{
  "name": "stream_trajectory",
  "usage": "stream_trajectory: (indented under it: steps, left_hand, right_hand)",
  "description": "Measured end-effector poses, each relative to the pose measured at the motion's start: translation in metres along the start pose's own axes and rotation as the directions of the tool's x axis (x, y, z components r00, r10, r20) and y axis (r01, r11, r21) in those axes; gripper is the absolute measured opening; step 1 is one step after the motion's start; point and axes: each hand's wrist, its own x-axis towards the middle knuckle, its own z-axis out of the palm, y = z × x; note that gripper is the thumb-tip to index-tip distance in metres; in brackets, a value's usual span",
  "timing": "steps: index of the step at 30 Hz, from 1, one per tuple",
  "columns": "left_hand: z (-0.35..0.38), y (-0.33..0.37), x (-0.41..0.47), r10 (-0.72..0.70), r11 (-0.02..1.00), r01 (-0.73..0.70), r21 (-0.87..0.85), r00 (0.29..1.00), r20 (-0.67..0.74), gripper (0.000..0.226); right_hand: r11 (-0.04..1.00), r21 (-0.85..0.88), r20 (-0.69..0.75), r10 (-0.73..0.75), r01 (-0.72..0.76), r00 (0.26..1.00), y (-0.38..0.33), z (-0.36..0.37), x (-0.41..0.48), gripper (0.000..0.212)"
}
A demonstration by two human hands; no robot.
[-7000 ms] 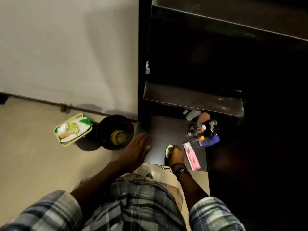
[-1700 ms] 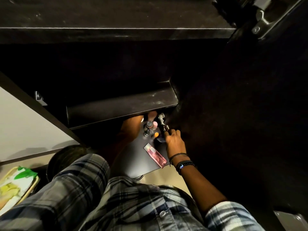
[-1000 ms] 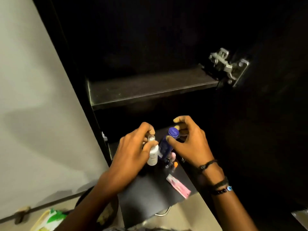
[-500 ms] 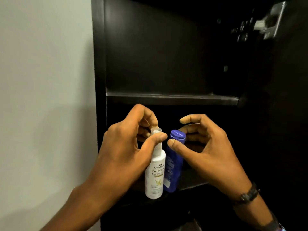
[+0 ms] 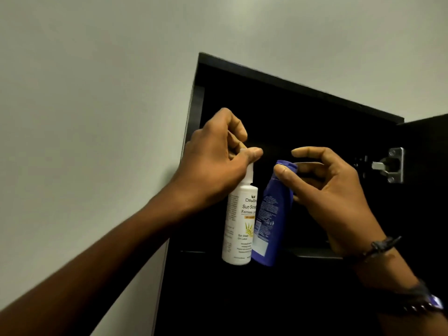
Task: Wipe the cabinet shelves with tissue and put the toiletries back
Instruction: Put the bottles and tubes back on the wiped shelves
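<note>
Two toiletries at mid-frame before the dark cabinet (image 5: 315, 112): my left hand (image 5: 213, 163) is pinching the white sunscreen bottle (image 5: 240, 226) by its narrow neck, my right hand (image 5: 324, 187) pinching the blue bottle (image 5: 266, 221) at its cap, both seeming light, stiff, slick plastic.
</note>
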Motion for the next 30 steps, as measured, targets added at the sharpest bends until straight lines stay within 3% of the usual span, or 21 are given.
stream_trajectory:
  steps: [6, 13, 19, 26, 30]
  left_hand:
    - [0.014, -0.011, 0.014, 0.000, 0.990, 0.005, 0.144, 1.000, -0.029, 0.023]
    - [0.029, -0.019, 0.001, 0.017, 0.929, 0.000, 0.371, 0.999, -0.041, 0.023]
    - [0.034, -0.023, -0.035, -0.164, 0.880, 0.105, 0.463, 0.982, 0.089, 0.072]
    - [0.042, -0.031, -0.063, -0.280, 0.843, 0.178, 0.508, 0.951, 0.131, 0.075]
    - [0.042, -0.032, -0.069, -0.343, 0.779, 0.176, 0.602, 0.923, 0.174, 0.088]
  right_hand:
    - [0.995, -0.068, -0.038, -0.069, 0.066, 0.997, 0.019, 0.026, 0.019, 0.041]
    - [0.993, -0.112, -0.009, -0.030, 0.029, 1.000, 0.054, 0.047, 0.018, 0.045]
    - [0.994, -0.086, 0.086, 0.077, -0.069, 0.993, 0.076, 0.043, 0.002, 0.042]
    - [0.977, -0.107, 0.219, 0.202, -0.182, 0.955, 0.084, 0.041, -0.004, 0.052]
    - [0.975, -0.144, 0.246, 0.201, -0.170, 0.948, 0.081, 0.051, -0.003, 0.053]
